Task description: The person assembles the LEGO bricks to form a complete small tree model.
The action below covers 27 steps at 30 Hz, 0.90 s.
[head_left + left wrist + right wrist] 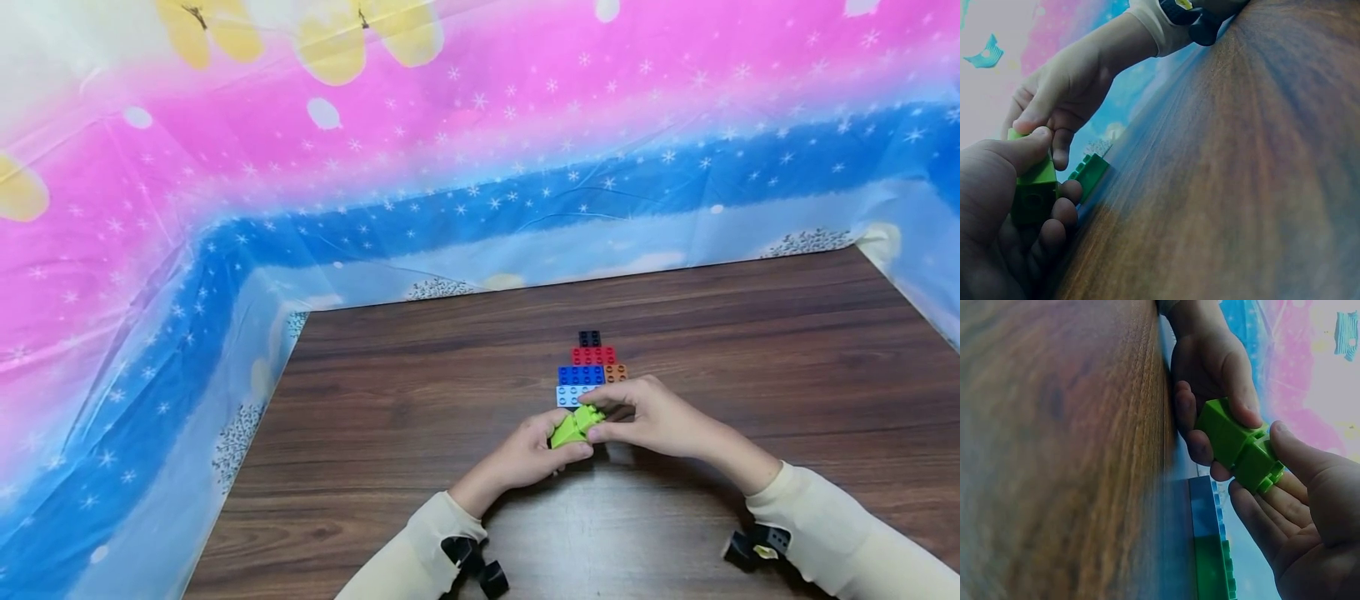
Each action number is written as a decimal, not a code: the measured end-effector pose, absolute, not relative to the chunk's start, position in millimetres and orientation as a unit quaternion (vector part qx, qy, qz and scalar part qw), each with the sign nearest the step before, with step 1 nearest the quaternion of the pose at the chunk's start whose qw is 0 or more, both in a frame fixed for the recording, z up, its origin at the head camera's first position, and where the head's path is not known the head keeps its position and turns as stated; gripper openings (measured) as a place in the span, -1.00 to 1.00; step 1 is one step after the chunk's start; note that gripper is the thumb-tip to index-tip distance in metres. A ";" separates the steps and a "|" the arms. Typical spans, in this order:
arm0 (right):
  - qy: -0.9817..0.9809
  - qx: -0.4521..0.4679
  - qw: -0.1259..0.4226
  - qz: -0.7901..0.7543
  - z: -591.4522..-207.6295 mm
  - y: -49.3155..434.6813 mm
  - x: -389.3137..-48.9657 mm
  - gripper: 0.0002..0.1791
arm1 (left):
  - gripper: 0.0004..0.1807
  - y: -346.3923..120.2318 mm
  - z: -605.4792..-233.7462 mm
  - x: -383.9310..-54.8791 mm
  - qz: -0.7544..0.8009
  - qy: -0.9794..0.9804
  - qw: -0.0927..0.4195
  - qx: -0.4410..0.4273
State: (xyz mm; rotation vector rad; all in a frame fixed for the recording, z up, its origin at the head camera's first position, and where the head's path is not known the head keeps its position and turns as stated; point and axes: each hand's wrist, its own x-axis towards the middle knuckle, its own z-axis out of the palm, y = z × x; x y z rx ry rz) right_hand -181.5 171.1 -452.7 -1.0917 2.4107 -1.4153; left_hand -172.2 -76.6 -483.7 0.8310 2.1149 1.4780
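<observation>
Two lime-green toy bricks, a larger and a smaller, sit joined end to end between the hands. My left hand grips the larger brick, thumb on one side and fingers curled on the other. The fingers and thumb of my right hand are at the smaller, studded brick, pinching it. Just beyond the hands, the light blue brick lies on the table, partly covered by the right hand. A darker green brick shows beside it in the wrist views; the hands hide it in the head view.
Farther back, a blue brick and an orange brick lie side by side, then a red brick and a small black brick. The wooden table meets a patterned cloth behind and at the sides.
</observation>
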 end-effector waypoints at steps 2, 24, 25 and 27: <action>0.801 -0.364 0.069 -0.469 -453.2 171.1 -181.5 -0.50 | -0.82 -76.2 -483.9 -172.4 0.533 0.762 0.214 0.300; 0.815 -0.342 0.060 -0.464 -454.6 166.8 -178.2 -0.52 | -0.82 -75.9 -482.8 -171.2 0.529 0.769 0.207 0.294; 0.815 -0.342 0.058 -0.465 -454.8 166.6 -178.0 -0.53 | -0.82 -76.1 -483.1 -171.2 0.528 0.769 0.207 0.295; 0.814 -0.340 0.058 -0.466 -455.2 166.1 -177.6 -0.53 | -0.82 -76.4 -483.1 -171.0 0.526 0.770 0.205 0.297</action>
